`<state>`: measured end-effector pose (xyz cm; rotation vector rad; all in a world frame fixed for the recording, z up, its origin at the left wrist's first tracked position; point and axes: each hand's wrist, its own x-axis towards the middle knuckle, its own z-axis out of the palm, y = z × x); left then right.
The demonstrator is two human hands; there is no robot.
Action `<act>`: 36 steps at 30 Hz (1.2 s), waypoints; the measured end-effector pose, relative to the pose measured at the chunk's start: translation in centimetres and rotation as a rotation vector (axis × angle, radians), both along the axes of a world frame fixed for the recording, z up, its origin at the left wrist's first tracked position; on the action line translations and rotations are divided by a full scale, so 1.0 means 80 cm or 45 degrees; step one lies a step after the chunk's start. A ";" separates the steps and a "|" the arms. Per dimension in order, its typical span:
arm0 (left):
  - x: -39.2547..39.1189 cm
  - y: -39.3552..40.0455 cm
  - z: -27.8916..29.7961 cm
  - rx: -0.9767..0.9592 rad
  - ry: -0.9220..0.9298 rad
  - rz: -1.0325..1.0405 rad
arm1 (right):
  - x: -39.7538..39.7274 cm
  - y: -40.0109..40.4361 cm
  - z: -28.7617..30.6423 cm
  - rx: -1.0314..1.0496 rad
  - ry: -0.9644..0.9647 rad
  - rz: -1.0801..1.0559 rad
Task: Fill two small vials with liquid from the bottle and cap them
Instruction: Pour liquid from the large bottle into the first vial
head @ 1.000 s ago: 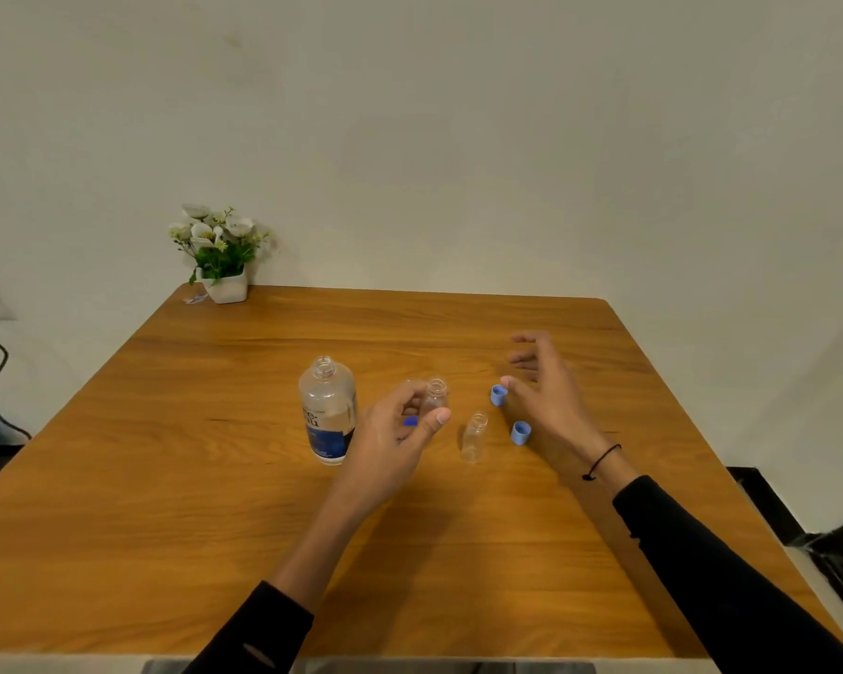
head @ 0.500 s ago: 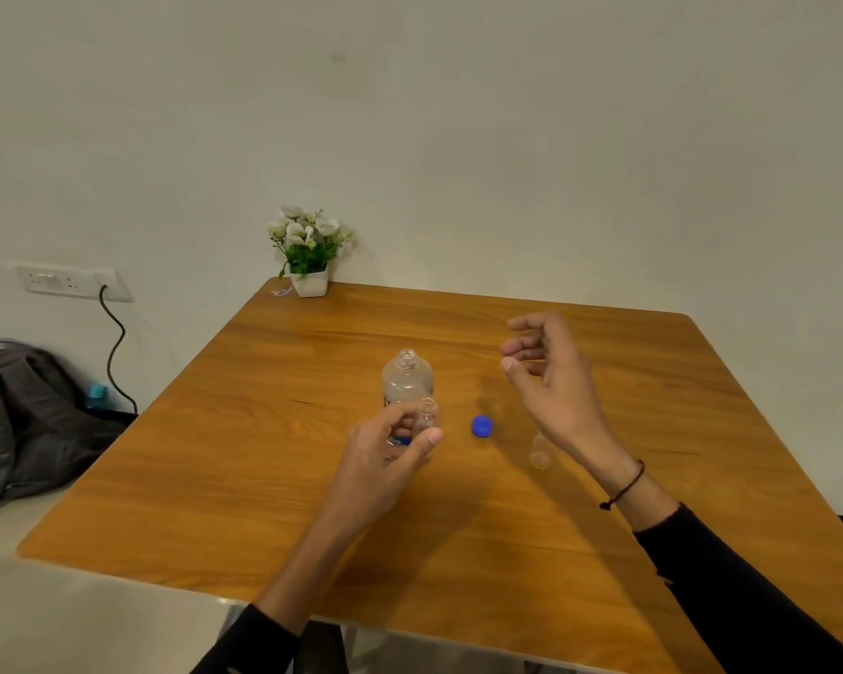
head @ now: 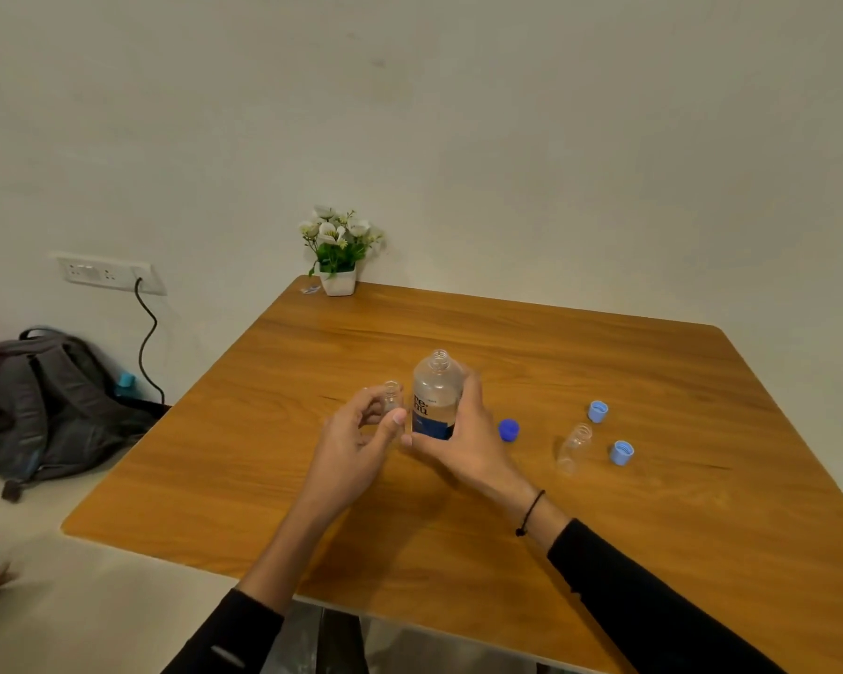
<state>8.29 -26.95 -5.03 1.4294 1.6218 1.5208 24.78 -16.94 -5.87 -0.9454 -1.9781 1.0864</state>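
Two grips engaged: left hand (head: 356, 440) pinching an upright vial (head: 391, 397), right hand (head: 463, 432) wrapped round the uncapped bottle (head: 436, 394) mid-table. Nothing visibly poured or capped yet; second vial (head: 574, 447), two pale caps (head: 597, 411) (head: 622, 452), bottle cap (head: 508, 430) toward the right edge.

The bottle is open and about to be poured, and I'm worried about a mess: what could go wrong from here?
1. The vial pinched in the left hand has a narrow mouth; liquid from the bottle gripped by the right hand may miss it.
2. The second vial stands uncapped near the right forearm; a sweep might topple it.
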 end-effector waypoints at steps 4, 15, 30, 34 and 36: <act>-0.004 0.000 0.008 0.063 -0.050 0.027 | -0.014 0.000 -0.003 0.085 0.094 -0.104; -0.009 0.005 0.035 0.132 -0.056 0.024 | 0.008 0.022 0.058 0.352 -0.073 0.010; 0.007 0.022 0.055 0.158 -0.039 -0.111 | 0.042 0.036 0.095 0.480 -0.397 0.150; 0.009 0.023 0.052 0.147 -0.041 -0.118 | 0.048 0.037 0.099 0.493 -0.444 0.165; 0.009 0.023 0.051 0.125 -0.022 -0.114 | 0.051 0.039 0.101 0.503 -0.469 0.174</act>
